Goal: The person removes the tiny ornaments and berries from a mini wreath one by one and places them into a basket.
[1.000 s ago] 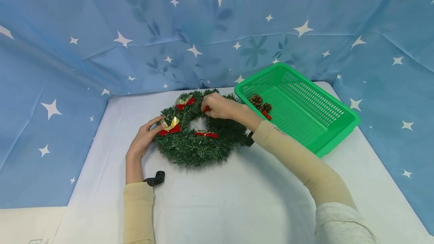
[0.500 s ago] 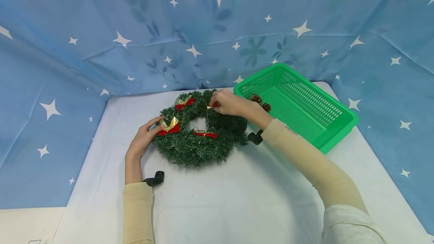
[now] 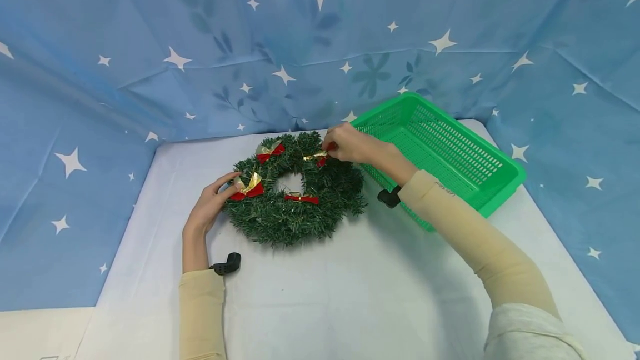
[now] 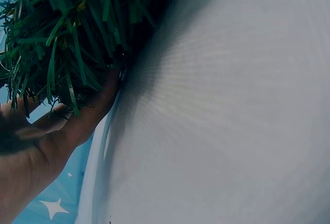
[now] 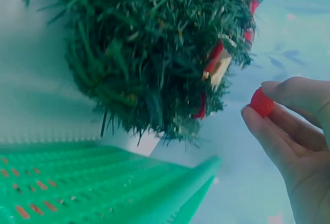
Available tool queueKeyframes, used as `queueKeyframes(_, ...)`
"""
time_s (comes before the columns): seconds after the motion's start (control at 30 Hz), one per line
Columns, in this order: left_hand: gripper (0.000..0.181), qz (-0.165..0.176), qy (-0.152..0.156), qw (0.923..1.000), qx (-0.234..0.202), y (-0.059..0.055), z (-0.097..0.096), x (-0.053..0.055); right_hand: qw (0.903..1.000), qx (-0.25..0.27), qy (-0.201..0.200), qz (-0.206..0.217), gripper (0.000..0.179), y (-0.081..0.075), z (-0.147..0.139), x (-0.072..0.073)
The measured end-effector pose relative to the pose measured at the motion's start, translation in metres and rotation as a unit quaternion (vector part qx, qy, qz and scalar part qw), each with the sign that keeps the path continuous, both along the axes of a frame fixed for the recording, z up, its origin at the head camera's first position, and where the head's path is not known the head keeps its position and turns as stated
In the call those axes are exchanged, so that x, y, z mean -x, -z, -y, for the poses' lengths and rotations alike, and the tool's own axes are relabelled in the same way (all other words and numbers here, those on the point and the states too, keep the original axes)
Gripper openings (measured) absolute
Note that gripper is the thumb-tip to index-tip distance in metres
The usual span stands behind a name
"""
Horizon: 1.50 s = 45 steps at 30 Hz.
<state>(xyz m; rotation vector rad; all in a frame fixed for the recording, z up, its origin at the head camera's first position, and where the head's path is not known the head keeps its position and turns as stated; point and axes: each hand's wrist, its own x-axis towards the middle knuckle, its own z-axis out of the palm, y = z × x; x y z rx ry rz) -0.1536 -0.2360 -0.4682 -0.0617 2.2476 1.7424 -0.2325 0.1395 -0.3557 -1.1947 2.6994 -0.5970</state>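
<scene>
A green artificial wreath (image 3: 280, 221) lies on the table with several red and gold bows, among them a left bow (image 3: 248, 189) and a near bow (image 3: 301, 199). My left hand (image 3: 207, 207) holds the wreath's left edge, thumb over the left bow. In the left wrist view one finger reaches under the green strands (image 4: 77, 43). Above the wreath's far right part, my right hand (image 3: 350, 143) pinches a small red berry-like piece (image 5: 262, 102) between thumb and finger. Just below it sits another red and gold bow (image 3: 320, 158), partly covered by the fingers.
A green plastic basket (image 3: 445, 126) stands tilted at an angle on the right, beside the wreath; my right forearm crosses over its near left side. A starry blue cloth (image 3: 280, 32) hangs behind the white table (image 3: 310, 304).
My right hand has moved right and slightly away across the wreath. The bow under it shows more now. Pine cones seen earlier in the basket are hidden behind the arm. The left hand stays put.
</scene>
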Motion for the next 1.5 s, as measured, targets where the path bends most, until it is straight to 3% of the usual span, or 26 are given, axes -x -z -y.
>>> queueKeyframes(0.33, 0.067, 0.003, 0.005, 1.0, -0.002, 0.001, 0.0, -0.001, 0.9999, 0.001, 0.016, 0.004, 0.019, -0.004, -0.022, -0.003)
queueKeyframes(0.63, 0.063, 0.01, 0.006, 0.9999, -0.01, -0.017, -0.006, -0.005, 0.9993, 0.011, 0.025, -0.026, 0.017, -0.006, -0.042, -0.001)
queueKeyframes(0.97, 0.068, -0.002, 0.008, 1.0, -0.001, 0.002, 0.0, 0.0, 0.9971, 0.022, 0.065, -0.034, 0.014, 0.001, -0.07, -0.001)
queueKeyframes(1.13, 0.067, -0.003, 0.001, 0.9999, -0.011, 0.003, 0.0, -0.001, 0.9949, 0.008, 0.098, -0.022, 0.016, 0.003, -0.085, -0.002)
queueKeyframes(1.5, 0.07, 0.001, 0.005, 0.9999, -0.012, 0.002, 0.0, -0.001, 0.992, -0.01, 0.125, -0.009, 0.015, 0.012, -0.112, -0.005)
